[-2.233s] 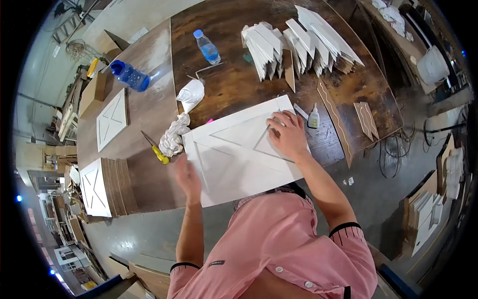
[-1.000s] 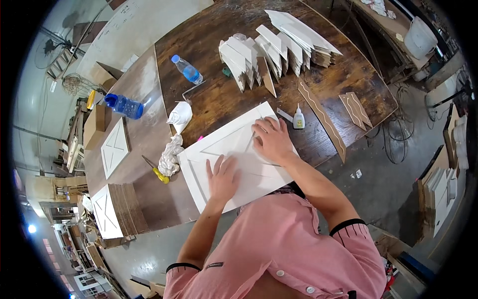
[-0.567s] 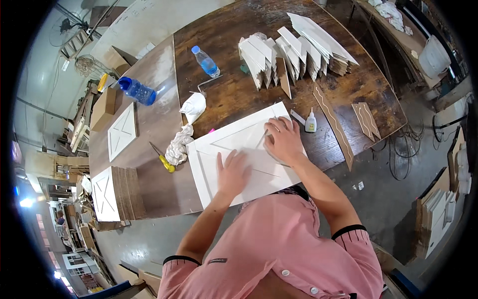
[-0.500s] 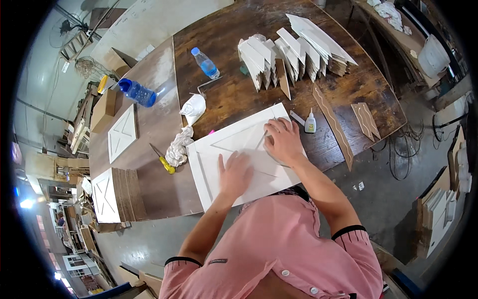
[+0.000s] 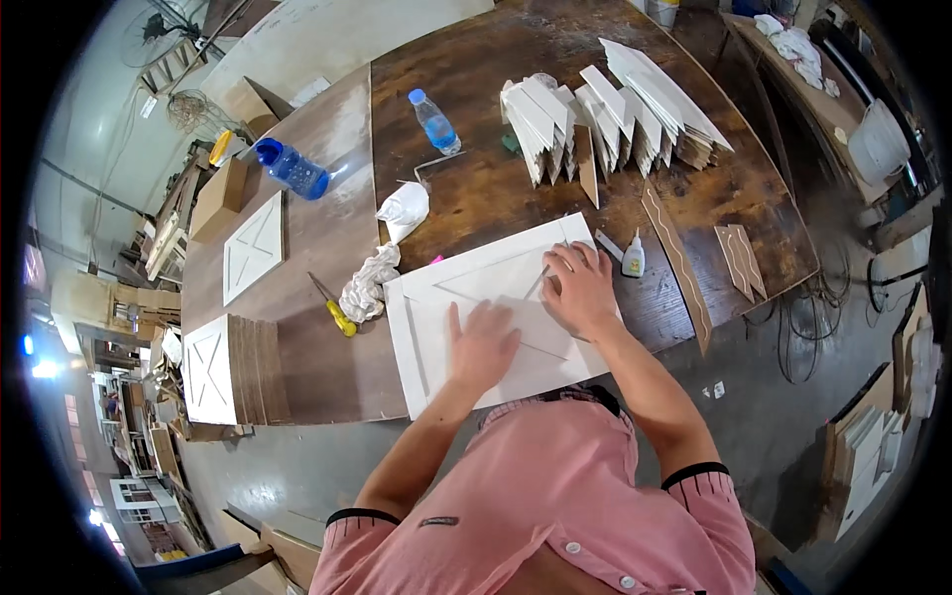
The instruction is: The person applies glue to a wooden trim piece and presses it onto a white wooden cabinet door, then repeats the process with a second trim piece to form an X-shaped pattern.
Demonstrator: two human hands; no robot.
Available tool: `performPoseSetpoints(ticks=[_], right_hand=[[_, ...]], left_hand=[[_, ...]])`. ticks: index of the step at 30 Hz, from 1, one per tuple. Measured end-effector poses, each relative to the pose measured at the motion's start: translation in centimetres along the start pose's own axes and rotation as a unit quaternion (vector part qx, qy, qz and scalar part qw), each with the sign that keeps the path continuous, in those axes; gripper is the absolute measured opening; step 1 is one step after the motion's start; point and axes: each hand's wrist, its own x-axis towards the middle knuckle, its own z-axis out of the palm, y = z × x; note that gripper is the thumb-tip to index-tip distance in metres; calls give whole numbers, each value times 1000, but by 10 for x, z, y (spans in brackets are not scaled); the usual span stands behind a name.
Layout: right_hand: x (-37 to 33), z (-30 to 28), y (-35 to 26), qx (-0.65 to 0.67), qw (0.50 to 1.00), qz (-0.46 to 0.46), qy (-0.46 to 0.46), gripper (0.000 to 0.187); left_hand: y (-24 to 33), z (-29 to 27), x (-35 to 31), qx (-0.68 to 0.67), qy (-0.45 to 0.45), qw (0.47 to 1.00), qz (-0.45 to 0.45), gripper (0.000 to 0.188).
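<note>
A white panel (image 5: 421, 342) with raised border strips and crossing diagonal pieces lies at the table's near edge. My left hand (image 5: 483, 347) rests flat on its middle, fingers slightly blurred and thumb apart. Toward the panel's right end, my right hand (image 5: 580, 288) presses down with bent, spread fingertips beside a diagonal seam. Neither hand shows anything held. Just right of the panel stands a small white glue bottle (image 5: 633, 258). Past it lie a long brown strip (image 5: 679, 263) and shorter brown pieces (image 5: 739, 260), all bearing wavy glue lines.
Bundles of white angled strips (image 5: 615, 119) stand at the far right of the wooden table (image 5: 476, 59). Leftward are two bottles, a white bag (image 5: 404, 210), crumpled cloth (image 5: 370, 283), yellow-handled scissors (image 5: 340, 317), a finished-looking panel (image 5: 255, 246) and a panel stack (image 5: 213, 372).
The whole view has shifted a little, so the table's things appear slightly farther right. Both hands stay on the panel, and the left fingers lean a bit more to the right.
</note>
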Motion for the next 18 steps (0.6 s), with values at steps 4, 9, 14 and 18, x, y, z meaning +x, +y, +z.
performPoseSetpoints(ticks=[4,9,14,18], right_hand=[[1,0,-2,-10,1000,8,-5,37],[0,4,1,-23,1000,-1,-11,39],[0,2,1,-33,999,-4,-18,40],[0,0,2,-28,999,-13,-12,39]], left_hand=[[5,-3,8,13,-14,1000,5,42],[5,5,3,37,-10,999,19,44],[1,9,-1,32,-5,999,24,44],[2,8,-1,30,-14,999,19,44]])
